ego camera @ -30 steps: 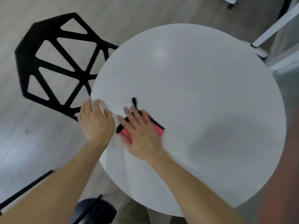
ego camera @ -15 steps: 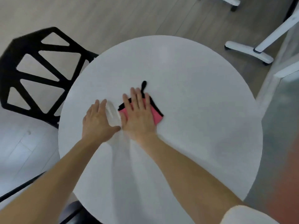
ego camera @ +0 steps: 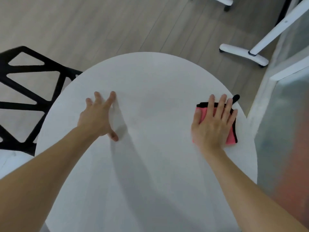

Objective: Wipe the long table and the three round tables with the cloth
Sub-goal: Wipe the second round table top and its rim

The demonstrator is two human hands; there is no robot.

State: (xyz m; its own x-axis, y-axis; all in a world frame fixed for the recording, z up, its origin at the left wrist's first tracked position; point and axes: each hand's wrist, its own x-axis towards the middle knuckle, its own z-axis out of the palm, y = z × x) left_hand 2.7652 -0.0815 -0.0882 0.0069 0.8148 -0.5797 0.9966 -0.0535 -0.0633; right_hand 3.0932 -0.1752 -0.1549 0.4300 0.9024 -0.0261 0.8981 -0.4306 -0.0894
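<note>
Smooth white top, faintly sheened, on the round table (ego camera: 150, 77); soft pink cloth (ego camera: 231, 137) with black edging by the table's right rim; matt black plastic-looking chair (ego camera: 33, 97) left of the table; pale matt wood-grain floor (ego camera: 100, 22) beyond the table

hands: left hand (ego camera: 98, 116), right hand (ego camera: 214, 124) bare | forearms (ego camera: 50, 166): bare to frame edge

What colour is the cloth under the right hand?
Pink with a black edge, the cloth shows best in the head view.
</note>
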